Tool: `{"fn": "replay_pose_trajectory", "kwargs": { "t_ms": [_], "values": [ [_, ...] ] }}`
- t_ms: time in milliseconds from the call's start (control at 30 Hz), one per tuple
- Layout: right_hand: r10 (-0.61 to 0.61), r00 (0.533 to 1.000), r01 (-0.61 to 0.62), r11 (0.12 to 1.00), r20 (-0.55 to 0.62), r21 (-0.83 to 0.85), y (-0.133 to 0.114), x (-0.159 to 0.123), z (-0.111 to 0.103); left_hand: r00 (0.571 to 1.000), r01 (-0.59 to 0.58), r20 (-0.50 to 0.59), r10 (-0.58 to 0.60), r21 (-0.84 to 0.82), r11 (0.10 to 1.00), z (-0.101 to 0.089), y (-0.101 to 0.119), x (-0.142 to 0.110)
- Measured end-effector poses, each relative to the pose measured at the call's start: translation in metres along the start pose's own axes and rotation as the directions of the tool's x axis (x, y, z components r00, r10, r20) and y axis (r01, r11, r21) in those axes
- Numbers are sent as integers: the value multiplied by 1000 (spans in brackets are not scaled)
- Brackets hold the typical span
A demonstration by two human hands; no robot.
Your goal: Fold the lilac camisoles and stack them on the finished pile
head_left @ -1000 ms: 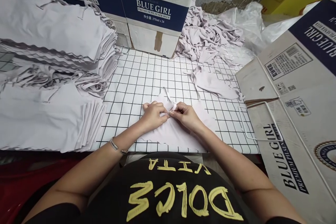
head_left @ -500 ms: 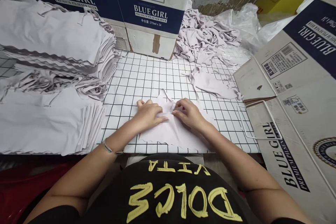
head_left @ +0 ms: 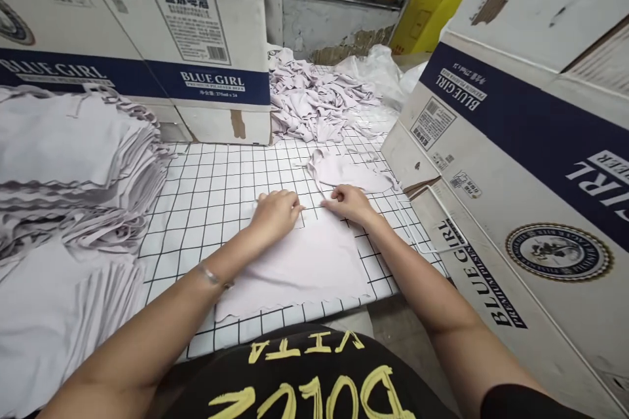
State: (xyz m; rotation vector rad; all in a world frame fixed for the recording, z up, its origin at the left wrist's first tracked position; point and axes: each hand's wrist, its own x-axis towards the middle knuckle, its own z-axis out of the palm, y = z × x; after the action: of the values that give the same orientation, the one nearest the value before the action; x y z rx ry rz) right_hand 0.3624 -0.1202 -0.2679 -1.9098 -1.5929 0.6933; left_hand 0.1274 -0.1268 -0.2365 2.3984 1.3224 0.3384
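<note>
A pale pinkish camisole-like garment lies flat on the grid-patterned table cover, its wavy lower hem toward me. At the garment's upper left corner is my left hand, fingers curled and pinching the fabric edge. My right hand is at the upper right corner, with thumb and forefinger pinched on the fabric edge or a thin strap; the fingers cover which. Just beyond my right hand rests another crumpled garment of the same colour.
Stacks of folded garments fill the left side. Cartons stand behind them, and a large carton with a white wire frame is at the right. A heap of loose garments and clear plastic lie at the back.
The view has tilted up and turned right. The strap end that stood up between my hands no longer shows, and the garment's top edge is spread flatter. My left fingers have drawn together.
</note>
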Motion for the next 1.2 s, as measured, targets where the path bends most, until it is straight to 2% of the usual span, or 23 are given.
{"fn": "replay_pose_trajectory", "kwargs": {
  "t_ms": [67,167,233,300,333,400,500,567,633,667,700,733,767,800,833,867,900,933,1000,1067,1133,1167,1200],
  "values": [
    [54,991,-65,994,120,87,-4,14,5,982,-186,42,184,45,981,15,18,13],
    [100,963,-167,950,249,265,-10,24,8,865,-492,129,485,26,870,41,33,4],
    [111,916,-296,836,386,463,-14,30,4,829,-546,158,537,15,838,54,35,-9],
    [92,862,-433,645,499,629,-21,43,-6,838,-532,155,523,15,847,62,35,-18],
    [85,853,-465,569,515,678,-27,52,-12,841,-526,152,518,12,850,65,34,-20],
    [108,878,-452,505,466,736,-40,73,-25,844,-522,144,517,1,853,67,32,-20],
    [152,935,-354,488,322,798,-66,87,-50,845,-513,161,510,-24,858,64,36,-17],
    [84,979,-203,538,187,818,-82,71,-66,870,-458,149,469,-105,883,58,42,-18],
    [-98,992,-1,628,80,778,-90,31,-76,942,-270,91,322,-364,891,48,51,-20],
    [-211,975,93,672,69,735,-91,5,-78,972,-118,102,212,-564,817,42,55,-21],
    [-301,947,147,719,114,680,-88,-23,-79,978,58,175,116,-755,653,36,58,-22],
    [-363,908,169,773,208,612,-83,-50,-78,954,238,292,70,-878,414,31,60,-22],
    [-397,877,196,811,271,551,-75,-74,-76,909,393,408,87,-907,153,26,62,-23],
    [-397,886,228,825,241,517,-65,-95,-72,859,505,491,147,-860,-72,22,62,-23],
    [-362,920,241,824,149,512,-54,-111,-67,822,568,532,201,-787,-240,19,63,-24],
    [-309,949,231,812,60,536,-43,-123,-60,806,591,543,235,-724,-356,17,64,-24],
    [-243,970,196,786,1,586,-33,-130,-54,807,587,537,245,-684,-434,16,65,-24],
    [-189,982,139,749,8,648,-25,-134,-47,814,573,528,242,-663,-481,15,67,-25],
    [-193,963,-12,668,188,744,-15,-137,-36,823,554,520,228,-650,-520,14,73,-24],
    [-293,865,-134,647,407,750,-12,-136,-29,824,546,529,203,-645,-535,11,77,-22],
    [-352,758,-199,677,549,709,-14,-135,-26,828,534,532,179,-651,-540,8,80,-19],
    [-347,736,-212,698,581,685,-15,-134,-24,836,522,523,169,-659,-542,6,81,-17],
    [-322,743,-212,718,587,662,-15,-134,-21,844,508,512,158,-670,-542,5,81,-15]
  ]
}}
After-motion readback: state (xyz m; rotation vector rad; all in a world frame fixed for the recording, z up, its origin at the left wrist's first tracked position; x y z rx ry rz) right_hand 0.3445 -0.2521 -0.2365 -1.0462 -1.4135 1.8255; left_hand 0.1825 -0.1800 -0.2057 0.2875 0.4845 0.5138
